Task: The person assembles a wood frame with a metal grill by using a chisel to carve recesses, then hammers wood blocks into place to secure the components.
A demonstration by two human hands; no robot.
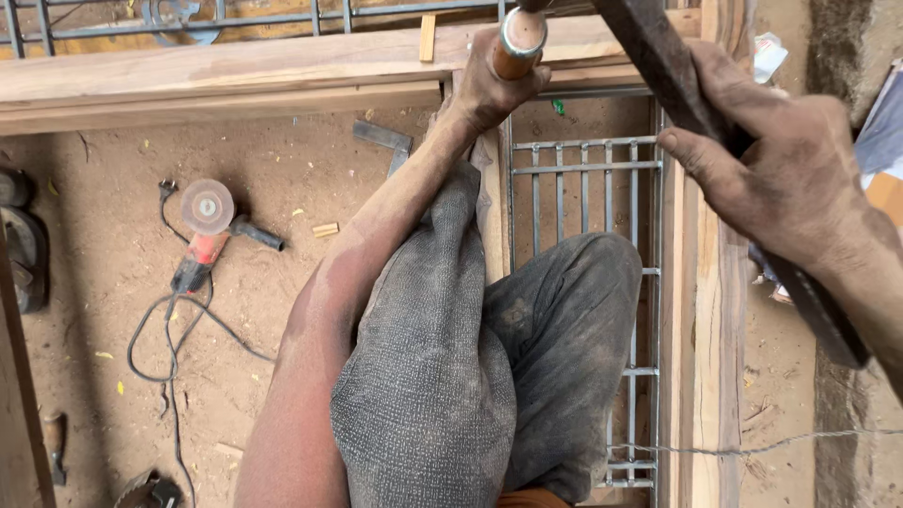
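My left hand [484, 85] grips a wooden-handled tool with a metal ring at its end [519, 39], held upright against the wooden frame [282, 71]. My right hand [785, 169] is closed around a long dark metal bar [658, 56] that runs diagonally from the top of the view past my wrist. My knees in dusty grey trousers [489, 357] are bent over a metal grille [583, 179] set between wooden frame pieces [710, 357].
A red angle grinder [202, 235] with its black cable lies on the sandy floor at left. A metal square [386, 141] and a small wood offcut [324, 229] lie near the frame. Another metal grille [188, 19] runs along the top.
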